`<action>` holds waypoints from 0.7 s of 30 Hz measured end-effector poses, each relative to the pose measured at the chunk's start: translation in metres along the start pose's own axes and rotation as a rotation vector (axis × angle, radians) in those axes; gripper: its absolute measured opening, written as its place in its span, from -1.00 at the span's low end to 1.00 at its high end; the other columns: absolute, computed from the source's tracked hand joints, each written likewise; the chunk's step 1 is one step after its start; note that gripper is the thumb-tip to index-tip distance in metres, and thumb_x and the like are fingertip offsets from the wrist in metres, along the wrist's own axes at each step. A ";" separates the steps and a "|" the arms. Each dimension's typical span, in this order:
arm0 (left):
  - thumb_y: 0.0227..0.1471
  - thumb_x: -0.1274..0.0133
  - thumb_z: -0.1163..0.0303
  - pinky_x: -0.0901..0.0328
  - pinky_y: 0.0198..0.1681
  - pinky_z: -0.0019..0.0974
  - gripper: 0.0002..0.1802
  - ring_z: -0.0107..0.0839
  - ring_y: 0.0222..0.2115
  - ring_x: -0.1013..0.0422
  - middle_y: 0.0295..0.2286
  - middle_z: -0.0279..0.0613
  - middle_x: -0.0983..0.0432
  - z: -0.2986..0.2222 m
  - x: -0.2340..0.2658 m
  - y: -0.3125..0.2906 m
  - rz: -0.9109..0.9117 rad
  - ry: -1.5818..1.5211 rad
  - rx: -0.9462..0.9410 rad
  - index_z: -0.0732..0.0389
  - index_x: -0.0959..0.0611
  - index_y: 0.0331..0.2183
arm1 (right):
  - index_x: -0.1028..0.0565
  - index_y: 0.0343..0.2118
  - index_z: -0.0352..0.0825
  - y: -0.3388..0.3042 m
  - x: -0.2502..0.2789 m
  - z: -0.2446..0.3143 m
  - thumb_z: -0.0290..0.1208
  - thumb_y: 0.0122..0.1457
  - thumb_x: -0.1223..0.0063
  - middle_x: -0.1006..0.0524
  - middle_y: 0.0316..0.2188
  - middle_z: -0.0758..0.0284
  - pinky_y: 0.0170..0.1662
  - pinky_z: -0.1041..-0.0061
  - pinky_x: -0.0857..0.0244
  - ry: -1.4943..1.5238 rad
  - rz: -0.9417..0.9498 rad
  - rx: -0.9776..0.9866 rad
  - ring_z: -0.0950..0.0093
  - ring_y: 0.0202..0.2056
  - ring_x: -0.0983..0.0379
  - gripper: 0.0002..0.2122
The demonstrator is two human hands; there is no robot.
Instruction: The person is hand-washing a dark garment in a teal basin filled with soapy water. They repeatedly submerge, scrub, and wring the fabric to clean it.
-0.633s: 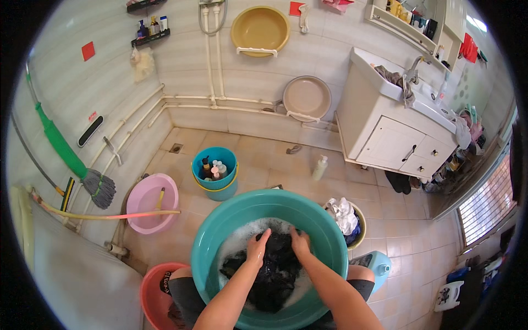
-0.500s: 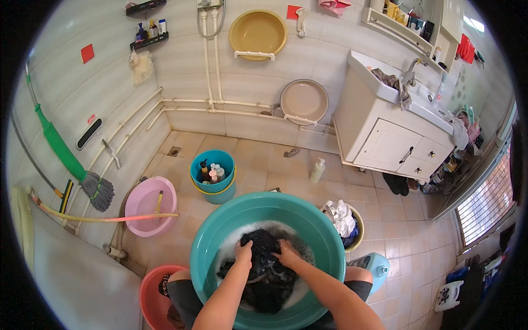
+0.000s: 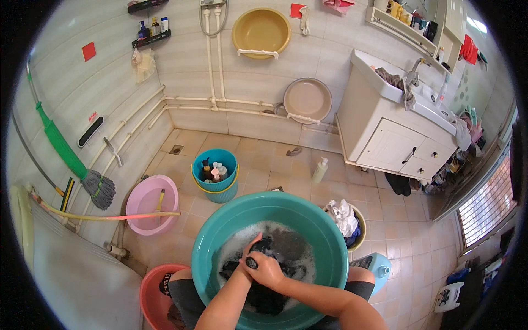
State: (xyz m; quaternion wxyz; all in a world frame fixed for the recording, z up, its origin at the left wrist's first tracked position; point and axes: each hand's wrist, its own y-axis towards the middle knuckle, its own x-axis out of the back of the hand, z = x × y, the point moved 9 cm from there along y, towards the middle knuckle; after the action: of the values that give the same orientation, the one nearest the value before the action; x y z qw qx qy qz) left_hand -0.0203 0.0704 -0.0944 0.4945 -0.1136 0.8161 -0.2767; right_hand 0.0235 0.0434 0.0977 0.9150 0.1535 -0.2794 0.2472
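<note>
Both my hands are together over a round teal tub (image 3: 204, 242) of sudsy water. Bunched in my closed right hand (image 3: 268, 273) is a black wet garment (image 3: 266, 300), and a small knob of the cloth bulges out beside the thumb. My left hand (image 3: 247, 252) is pressed against the right with the cloth between them. One of its digits points up and away, while its other fingers are mostly hidden. The rest of the garment lies dark in the water, with pale foam (image 3: 231, 242) around it.
Beyond the tub stand a blue bucket (image 3: 218, 193) of bottles and a pump bottle (image 3: 319, 170). Pink (image 3: 137, 204) and red (image 3: 148, 291) basins are at left. At right are a laundry basket (image 3: 360, 234), a light-blue jug (image 3: 379, 268) and a white sink cabinet (image 3: 379, 132).
My hands, apart on the garment before, have come together. The right hand has moved left and closed around bunched cloth against the left hand. The view has shifted slightly.
</note>
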 end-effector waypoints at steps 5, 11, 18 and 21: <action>-0.06 0.03 0.21 -0.23 -0.34 -0.07 -0.59 -0.22 -0.33 -0.33 -0.30 -0.11 -0.39 0.004 -0.016 -0.028 -0.404 0.034 -0.100 0.32 -0.44 -0.23 | -0.49 -0.49 -0.35 0.022 0.020 -0.055 -0.27 -0.04 0.00 -0.45 -0.58 0.05 -0.49 0.25 -0.27 -0.210 -0.145 -0.073 0.11 -0.55 -0.39 -0.78; -0.19 -0.11 0.20 -0.10 -0.09 -0.09 -0.38 -0.19 -0.11 -0.21 -0.17 0.03 -0.30 -0.031 -0.055 -0.066 -0.611 0.644 -0.183 0.32 -0.37 -0.10 | -0.39 -0.29 -0.39 0.012 0.045 -0.166 -0.10 0.01 0.02 -0.42 -0.34 0.02 -0.20 0.27 -0.20 0.010 -0.259 -0.539 0.12 -0.26 -0.35 -0.60; -0.14 -0.08 0.23 -0.16 -0.10 -0.16 -0.36 -0.17 -0.06 -0.17 -0.06 -0.04 -0.19 -0.039 0.024 -0.046 -0.699 0.645 -0.136 0.16 -0.25 -0.01 | -0.26 -0.11 -0.33 0.001 0.008 -0.186 -0.19 -0.07 -0.09 -0.30 -0.12 0.08 -0.08 0.29 -0.17 -0.249 0.164 -0.612 0.15 -0.10 -0.24 -0.52; -0.12 -0.05 0.08 -0.15 -0.10 -0.14 -0.33 -0.18 -0.06 -0.17 -0.06 -0.08 -0.19 -0.018 0.016 -0.021 -0.469 0.488 -0.108 0.07 -0.23 0.01 | -0.22 -0.07 -0.33 -0.011 0.011 -0.218 -0.23 -0.05 -0.06 -0.34 -0.17 0.07 -0.10 0.35 -0.18 -0.224 -0.311 -0.715 0.17 -0.14 -0.29 -0.50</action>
State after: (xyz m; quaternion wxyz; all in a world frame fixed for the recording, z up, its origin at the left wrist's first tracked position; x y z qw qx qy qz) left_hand -0.0459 0.0521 -0.0882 0.2006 -0.2546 0.8756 -0.3582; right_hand 0.1320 0.1300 -0.0710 0.9012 -0.1078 -0.4190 -0.0254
